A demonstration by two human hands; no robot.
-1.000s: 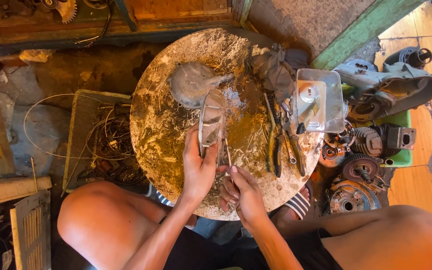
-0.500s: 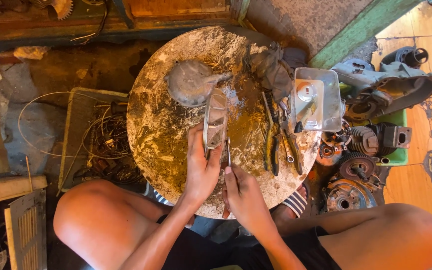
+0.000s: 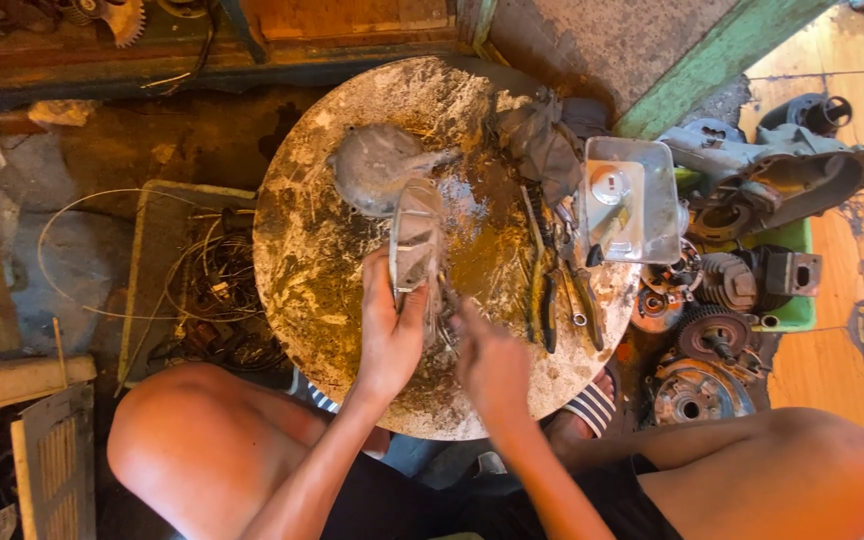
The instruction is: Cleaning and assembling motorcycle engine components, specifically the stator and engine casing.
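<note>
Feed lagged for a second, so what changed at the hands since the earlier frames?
Little. The right hand shifted slightly along the lower end of the metal part, its tool hidden now. The left hand keeps gripping that part. The pliers, clear tray and round table stayed put.

Warm light fell on an orange wooden floor (image 3: 832, 370) at right; a grimy concrete floor (image 3: 102, 160) lay left.
</note>
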